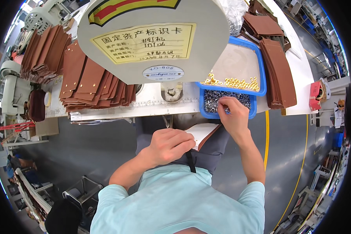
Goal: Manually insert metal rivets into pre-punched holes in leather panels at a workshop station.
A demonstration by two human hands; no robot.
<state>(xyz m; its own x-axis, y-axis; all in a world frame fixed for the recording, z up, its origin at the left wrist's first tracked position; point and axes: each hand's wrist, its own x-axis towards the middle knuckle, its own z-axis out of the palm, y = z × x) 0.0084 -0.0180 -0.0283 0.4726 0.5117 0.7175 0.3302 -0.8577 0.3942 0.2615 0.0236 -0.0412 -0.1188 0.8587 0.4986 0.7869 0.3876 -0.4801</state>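
My left hand (169, 145) grips a brown leather piece (202, 132) with a pale underside, held over my lap just off the table's front edge. My right hand (236, 115) is over the lower blue tray (211, 116), fingertips pinched together above its small dark metal studs (212, 100). Whatever lies between those fingertips is too small to make out. Behind it, overlapping its far side, rests another blue tray (264, 84) with gold ring-shaped pieces (238, 83) along its near edge.
A large pale machine head (206, 46) overhangs the table, above a metal fitting (171, 93). Brown leather pieces (95, 84), some with gold studs, are piled at left. More leather (279, 74) is stacked right of the trays. A ruler strip (152, 106) runs along the front edge.
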